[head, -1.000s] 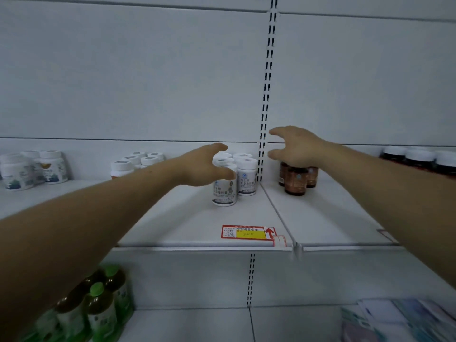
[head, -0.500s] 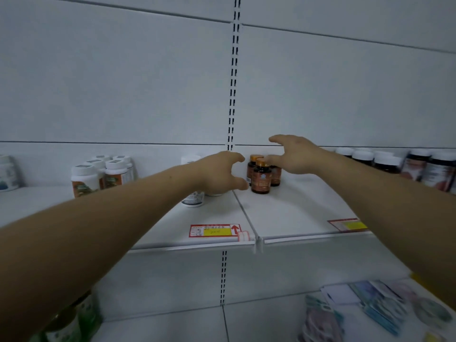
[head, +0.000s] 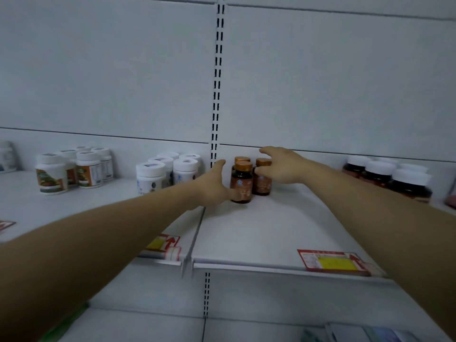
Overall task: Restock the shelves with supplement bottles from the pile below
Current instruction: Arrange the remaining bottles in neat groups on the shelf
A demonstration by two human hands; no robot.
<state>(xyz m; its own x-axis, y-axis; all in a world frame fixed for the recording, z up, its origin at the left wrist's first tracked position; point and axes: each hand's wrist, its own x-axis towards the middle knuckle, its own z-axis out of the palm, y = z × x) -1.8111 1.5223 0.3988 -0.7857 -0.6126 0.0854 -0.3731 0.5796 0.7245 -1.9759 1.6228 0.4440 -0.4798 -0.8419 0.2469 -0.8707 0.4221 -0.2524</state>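
Three small amber supplement bottles with gold caps stand in a tight cluster on the white shelf point(head: 259, 233), just right of the shelf seam. The front bottle point(head: 241, 180) has my left hand point(head: 212, 183) against its left side, fingers spread and thumb at its base. My right hand point(head: 281, 166) curves over from the right, its fingers touching the cap and side of the right bottle point(head: 262, 183). Only the cap of the third bottle point(head: 241, 159) shows behind the front one. Neither hand wraps fully around a bottle.
Several white bottles point(head: 172, 169) stand left of the seam, and more with orange labels point(head: 74, 169) further left. Dark jars with white lids point(head: 389, 176) stand at the right. Red-and-yellow price tags point(head: 333, 262) sit on the shelf edge. Flat packets point(head: 370, 334) lie on the lower shelf.
My left hand has left the white bottles and moved right to the amber cluster. My right hand has lowered onto the cluster's right side. The view has shifted right and closer.
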